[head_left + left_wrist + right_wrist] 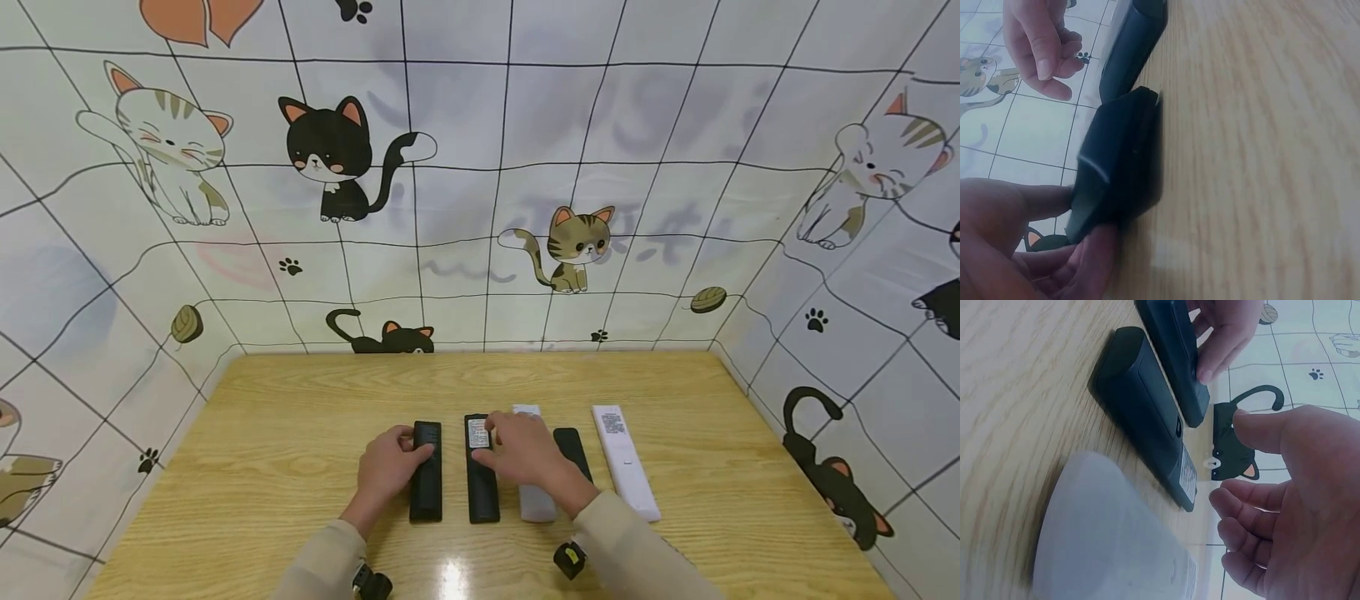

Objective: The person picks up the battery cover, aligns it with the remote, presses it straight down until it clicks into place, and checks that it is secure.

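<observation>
Five remote controls lie in a row on the wooden table. My left hand point(386, 467) pinches the leftmost black remote point(427, 487) near its far end, thumb on one side and fingers on the other, as the left wrist view shows. Over the second black remote point(482, 496), which has a white label facing up, hovers my right hand point(525, 450). Its fingers are loosely bent, with nothing between them in the right wrist view. Partly hidden under that hand and wrist are a white remote point(537, 504) and a smaller black remote point(572, 446).
At the right end of the row lies a long white remote point(626, 462) with a label. The wooden table point(300, 408) meets a cat-print cloth point(465, 208) at the back and both sides. Each wrist wears a small dark device, such as the right one point(570, 560).
</observation>
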`<state>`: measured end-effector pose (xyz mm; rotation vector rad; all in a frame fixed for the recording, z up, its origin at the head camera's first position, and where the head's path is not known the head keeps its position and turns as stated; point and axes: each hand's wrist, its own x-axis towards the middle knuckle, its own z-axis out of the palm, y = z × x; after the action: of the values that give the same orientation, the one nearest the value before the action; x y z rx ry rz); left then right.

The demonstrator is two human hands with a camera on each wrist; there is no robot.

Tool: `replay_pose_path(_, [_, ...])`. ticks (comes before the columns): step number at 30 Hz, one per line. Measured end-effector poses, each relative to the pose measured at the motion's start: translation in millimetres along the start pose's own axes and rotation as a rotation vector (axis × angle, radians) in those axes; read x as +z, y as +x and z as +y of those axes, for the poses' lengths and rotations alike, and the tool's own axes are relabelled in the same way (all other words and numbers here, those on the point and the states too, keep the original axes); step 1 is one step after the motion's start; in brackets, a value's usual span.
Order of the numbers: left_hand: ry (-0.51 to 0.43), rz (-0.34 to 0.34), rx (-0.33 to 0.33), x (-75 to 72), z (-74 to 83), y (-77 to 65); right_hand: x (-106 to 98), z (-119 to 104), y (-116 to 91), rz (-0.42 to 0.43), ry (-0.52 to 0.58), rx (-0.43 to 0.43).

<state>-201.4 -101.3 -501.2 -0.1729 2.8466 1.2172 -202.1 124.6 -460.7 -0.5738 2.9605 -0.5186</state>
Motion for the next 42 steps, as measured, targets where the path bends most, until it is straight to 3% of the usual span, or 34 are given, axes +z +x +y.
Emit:
replay_pose_path(6, [0.062, 0.011, -0.005, -1.7, -2.5, 2.0, 0, 8, 0, -0.009, 0.028, 0.056])
replay_pose_path(11, [0.073, 0.016, 0.028, -7.3, -6.9, 6.0, -4, 18, -1, 0.011, 0.015, 0.066])
replay_pose_path(20, [0.146, 0.057, 0.085, -38.4, -15.4, 16.5, -27, 41, -8, 0.068, 0.001, 0.091])
replay_pose_path(26, [0.281, 0.069, 0.150, -64.6, -35.6, 24.9, -44, 76, -23, 0.113, -0.043, 0.037])
replay_pose_path(30, [0.371, 0.079, 0.202, -81.2, -52.3, 27.7, -51, 104, -33, 0.161, -0.095, 0.051])
replay_pose_path(33, [0.408, 0.075, 0.202, -90.4, -63.2, 28.0, -56, 129, -42, 0.185, -0.156, 0.079])
replay_pose_path(37, [0.461, 0.069, 0.209, -97.1, -76.6, 27.7, -59, 161, -55, 0.173, -0.209, 0.142])
replay_pose_path(42, [0.537, 0.076, 0.265, -99.2, -93.2, 27.3, -61, 191, -73, 0.155, -0.219, 0.202])
